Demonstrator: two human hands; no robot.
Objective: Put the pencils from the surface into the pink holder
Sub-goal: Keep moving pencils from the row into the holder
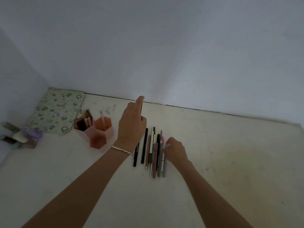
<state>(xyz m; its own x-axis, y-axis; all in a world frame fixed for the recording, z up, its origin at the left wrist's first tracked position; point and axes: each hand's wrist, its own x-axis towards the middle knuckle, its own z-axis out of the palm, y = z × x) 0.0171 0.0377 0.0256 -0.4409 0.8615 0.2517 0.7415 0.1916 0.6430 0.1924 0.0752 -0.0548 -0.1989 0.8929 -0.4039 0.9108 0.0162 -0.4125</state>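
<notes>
A pink hexagonal holder (98, 137) stands left of centre on the pale surface. Its left cell holds several pencils (85, 120), its back cell holds one white pen (102, 120), and nothing shows in its front cell. Several pencils (152, 150) lie side by side in a row right of the holder. My left hand (131, 125) is raised over the row's left end with the index finger stretched out. A thin dark pencil shows along that finger, mostly hidden. My right hand (176, 150) rests at the row's right end, fingers pinched on a light pencil there.
A green patterned pad (56, 111) lies in the back left corner against the wall. A cluster of small bottles and a purple item (21, 137) sits at the far left edge. The wall runs close behind the surface.
</notes>
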